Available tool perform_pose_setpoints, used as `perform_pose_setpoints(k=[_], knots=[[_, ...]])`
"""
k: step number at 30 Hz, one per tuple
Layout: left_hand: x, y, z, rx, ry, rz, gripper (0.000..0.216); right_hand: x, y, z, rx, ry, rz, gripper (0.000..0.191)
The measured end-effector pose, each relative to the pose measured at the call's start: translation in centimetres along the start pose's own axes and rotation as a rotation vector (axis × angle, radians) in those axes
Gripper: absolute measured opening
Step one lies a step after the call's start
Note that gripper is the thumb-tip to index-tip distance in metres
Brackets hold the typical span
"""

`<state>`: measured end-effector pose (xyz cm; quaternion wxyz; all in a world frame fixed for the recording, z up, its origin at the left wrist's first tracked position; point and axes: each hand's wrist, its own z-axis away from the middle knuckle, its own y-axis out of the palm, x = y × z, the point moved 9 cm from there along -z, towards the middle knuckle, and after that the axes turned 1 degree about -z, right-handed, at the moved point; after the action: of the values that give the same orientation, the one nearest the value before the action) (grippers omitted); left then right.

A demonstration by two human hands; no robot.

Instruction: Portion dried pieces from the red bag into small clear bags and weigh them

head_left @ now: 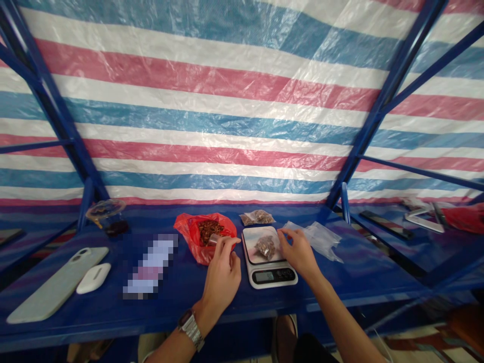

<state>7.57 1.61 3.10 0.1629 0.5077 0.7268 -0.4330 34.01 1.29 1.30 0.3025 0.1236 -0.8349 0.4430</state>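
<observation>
Left of the scale (272, 286): crinkled red bag (184, 231), coarse brown bits (207, 229) inside. Your left hand (224, 269), apart from the right, curls by a clear tube (214, 240); grip unclear. On the scale: lumpy pouch (265, 248); step reads as weighing. Your right hand (298, 252) pinches at its right edge, hold unclear; reading likely calls for withdrawing it. Right of the scale: flat, filmy bags (325, 241).

Red, white and blue bands stripe the far sheet (227, 80); the frame (410, 55) and counter (340, 287) are deep blue. The bag (185, 229) left of the white, black-panelled scale (248, 262) is bright red, its contents (209, 228) reddish brown; the left phone (56, 287) is pale green, the wristwatch (192, 328) silver.
</observation>
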Motion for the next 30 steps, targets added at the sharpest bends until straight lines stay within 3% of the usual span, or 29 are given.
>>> perform_pose_setpoints(k=[6, 9, 11, 15, 17, 19, 22, 27, 30], knots=[[-0.6, 0.8, 0.3, 0.051, 0.013, 0.032, 0.036, -0.3, 0.6, -0.1, 0.032, 0.014, -0.028, 0.031], [-1.3, 0.9, 0.3, 0.038, 0.007, 0.03, 0.031, 1.4, 0.6, -0.3, 0.035, -0.053, -0.145, 0.025], [-1.9, 0.7, 0.4, -0.005, 0.009, 0.008, 0.031, 4.3, 0.5, 0.1, 0.088, -0.149, -0.257, 0.025], [-2.1, 0.7, 0.7, -0.06, -0.012, 0.0, 0.065, 12.1, 0.8, 2.7, 0.305, -0.308, -0.411, 0.02], [-1.1, 0.5, 0.7, -0.098, -0.087, 0.05, 0.063, 15.4, 0.9, 4.1, 0.377, -0.351, -0.471, 0.018], [0.5, -0.4, 0.7, -0.155, -0.185, 0.127, 0.051, 17.4, 1.4, 4.8, 0.411, -0.376, -0.518, 0.018], [2.8, -2.6, 0.4, -0.224, -0.29, 0.218, 0.03, 17.7, 3.3, 3.8, 0.366, -0.352, -0.48, 0.022], [5.8, -7.5, 0.4, -0.323, -0.393, 0.206, 0.011, 18.0, 9.2, 1.8, 0.355, -0.485, -0.06, 0.018], [6.9, -9.2, 0.6, -0.325, -0.412, 0.198, 0.009, 18.5, 11.6, 1.7, 0.36, -0.52, 0.114, 0.016]])
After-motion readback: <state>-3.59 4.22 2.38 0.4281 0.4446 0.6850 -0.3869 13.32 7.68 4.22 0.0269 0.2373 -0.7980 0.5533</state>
